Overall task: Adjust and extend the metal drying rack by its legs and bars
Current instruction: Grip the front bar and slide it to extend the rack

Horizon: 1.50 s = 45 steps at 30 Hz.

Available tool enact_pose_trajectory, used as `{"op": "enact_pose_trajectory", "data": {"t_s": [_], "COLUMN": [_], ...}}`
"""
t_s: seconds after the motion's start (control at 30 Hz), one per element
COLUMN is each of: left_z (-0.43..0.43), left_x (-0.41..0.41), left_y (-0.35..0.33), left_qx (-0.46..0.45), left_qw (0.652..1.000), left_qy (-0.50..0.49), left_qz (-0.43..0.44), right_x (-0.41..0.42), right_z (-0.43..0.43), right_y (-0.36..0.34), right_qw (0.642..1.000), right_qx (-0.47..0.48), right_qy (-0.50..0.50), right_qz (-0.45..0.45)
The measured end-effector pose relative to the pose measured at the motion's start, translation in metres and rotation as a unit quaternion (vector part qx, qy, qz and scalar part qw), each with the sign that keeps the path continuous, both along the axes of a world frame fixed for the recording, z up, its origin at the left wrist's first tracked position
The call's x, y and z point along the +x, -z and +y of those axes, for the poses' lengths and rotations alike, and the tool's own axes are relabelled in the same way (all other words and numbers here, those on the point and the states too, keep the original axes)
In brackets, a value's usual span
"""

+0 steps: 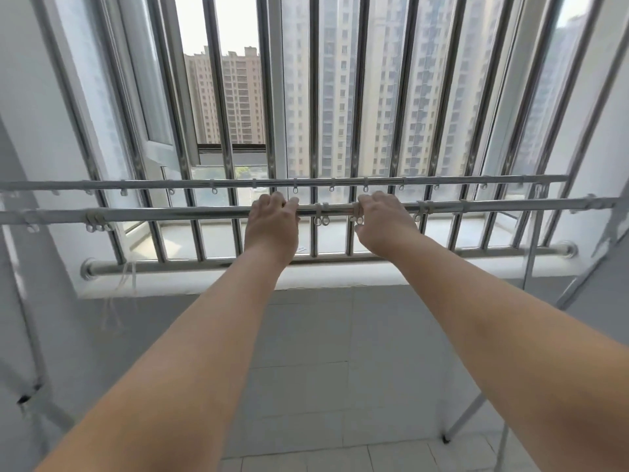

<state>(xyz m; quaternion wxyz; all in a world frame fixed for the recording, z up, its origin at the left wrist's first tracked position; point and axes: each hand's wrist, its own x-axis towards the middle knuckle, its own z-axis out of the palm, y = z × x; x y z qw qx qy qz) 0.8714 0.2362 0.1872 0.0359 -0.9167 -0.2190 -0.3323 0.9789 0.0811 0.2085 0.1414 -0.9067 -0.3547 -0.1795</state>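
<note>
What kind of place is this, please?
Probably an enclosed balcony of a high-rise flat: a barred window facing tall apartment blocks, a tiled floor, and a metal drying rack.

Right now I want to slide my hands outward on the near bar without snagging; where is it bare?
On the near bar, bare stretches run between the left hand and the ring cluster, and right of the right hand up to rings. Crowded between the hands: paired rings.

Two hands (pixel 272 219) (pixel 381 219); two rack bars (pixel 170 213) (pixel 153 185); hook rings (pixel 321 220) perhaps twenty, small, blurred.
</note>
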Motion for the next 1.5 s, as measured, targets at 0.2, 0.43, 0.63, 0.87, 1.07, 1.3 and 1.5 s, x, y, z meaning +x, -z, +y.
{"op": "enact_pose_trajectory", "data": {"t_s": [0.2,0.43,0.63,0.87,1.07,1.3,1.5], "left_z": [-0.008,-0.016,-0.023,-0.032,-0.042,-0.043,-0.052], "left_x": [0.000,-0.007,-0.019,-0.031,-0.039,-0.042,-0.040], "left_y": [0.003,0.005,0.005,0.001,0.002,0.009,0.009], "left_qx": [0.038,0.092,0.099,0.104,0.108,0.069,0.005], "left_qw": [0.999,0.995,0.995,0.994,0.994,0.996,0.993], "left_qy": [-0.013,-0.032,-0.031,-0.023,-0.005,0.043,0.048], "left_qz": [-0.014,-0.011,-0.015,-0.015,-0.022,-0.050,-0.110], "right_x": [0.004,-0.003,-0.014,-0.026,-0.035,-0.032,-0.026], "right_z": [-0.001,-0.001,-0.008,-0.020,-0.037,-0.045,-0.049], "right_y": [0.005,0.003,0.004,0.001,0.000,0.004,0.009], "right_qw": [1.000,0.999,0.999,0.998,0.997,0.999,0.999], "right_qx": [0.017,0.032,0.035,0.032,0.030,0.020,0.013], "right_qy": [0.019,0.030,0.034,0.044,0.052,0.033,0.019], "right_qz": [-0.007,0.002,-0.008,-0.029,-0.040,-0.025,-0.038]}}
